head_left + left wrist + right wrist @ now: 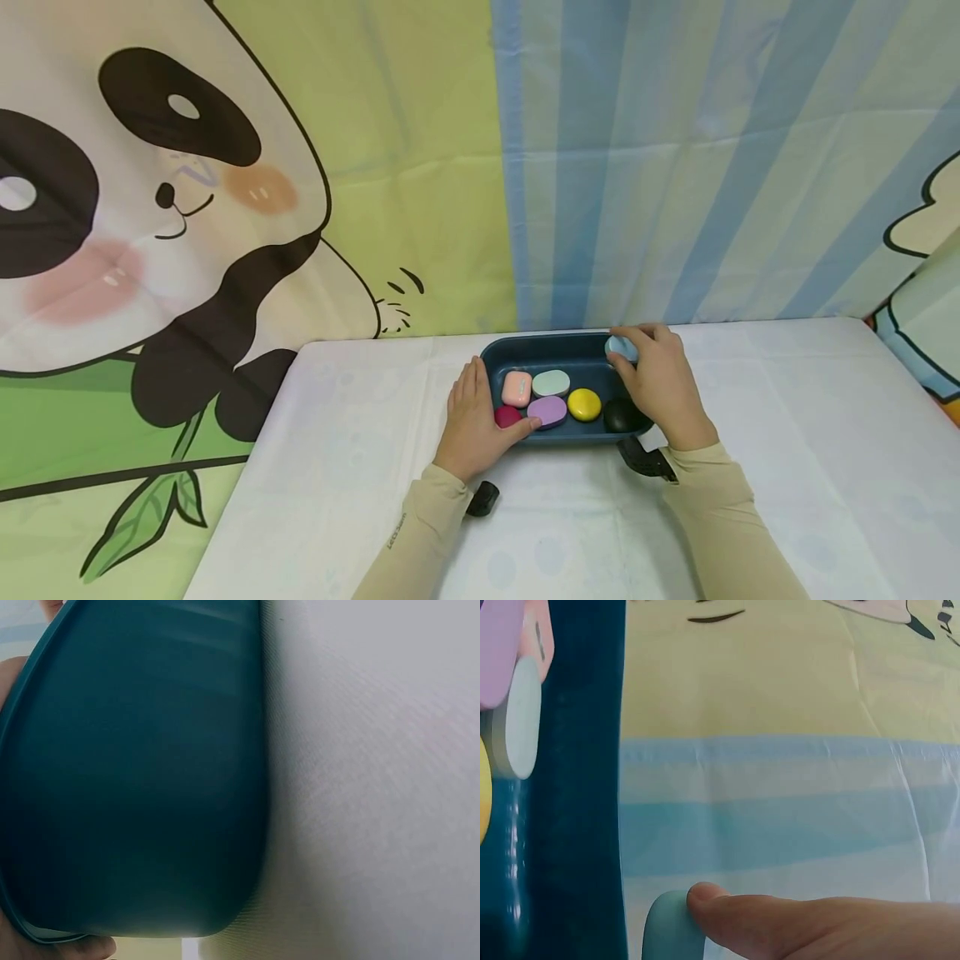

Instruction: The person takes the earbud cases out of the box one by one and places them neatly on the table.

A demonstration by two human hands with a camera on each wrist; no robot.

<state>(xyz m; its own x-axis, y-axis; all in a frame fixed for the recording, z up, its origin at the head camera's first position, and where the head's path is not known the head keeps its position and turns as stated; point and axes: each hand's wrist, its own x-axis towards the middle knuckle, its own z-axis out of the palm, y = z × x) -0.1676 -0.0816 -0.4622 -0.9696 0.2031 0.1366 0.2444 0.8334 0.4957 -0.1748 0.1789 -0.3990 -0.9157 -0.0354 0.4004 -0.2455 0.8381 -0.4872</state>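
A dark blue tray (555, 346) with raised walls lies on the table. My left hand (472, 421) grips its left end, fingers along the outer side and thumb over the front rim; the tray's outside wall fills much of the left wrist view. Over the back right corner, my right hand (663, 387) pinches a light blue rounded piece (619, 348), seen also under the thumb in the right wrist view. Inside lie a pink rounded square piece (517, 388), a pale green oval (551, 383), a purple oval (547, 411), a yellow round piece (584, 404), a dark red one (507, 417) and a black one (621, 415).
White cloth covers the table (315, 500). Behind its far edge hangs a printed curtain (420, 167) with a panda and blue stripes. Dark wrist devices (483, 498) show beneath both forearms.
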